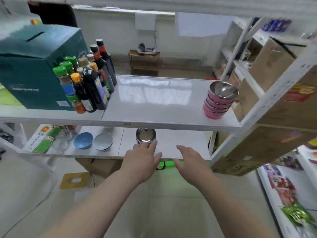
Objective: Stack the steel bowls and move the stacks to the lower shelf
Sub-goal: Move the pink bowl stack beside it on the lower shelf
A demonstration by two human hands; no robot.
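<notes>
A stack of several plain steel bowls [146,135] stands on the lower shelf [185,145], near its middle. My left hand [142,158] is just in front of that stack, fingers spread, fingertips touching or nearly touching its near side. My right hand [190,158] hovers open over the front edge of the lower shelf, to the right of the stack, holding nothing. A second stack of several pink-sided steel bowls [219,100] stands at the right end of the upper shelf [154,100], away from both hands.
Sauce bottles [89,79] and a teal box [34,66] fill the upper shelf's left. On the lower shelf's left sit a blue bowl [83,140], a grey bowl [103,140], glassware and packets. Cardboard boxes [281,103] crowd the right.
</notes>
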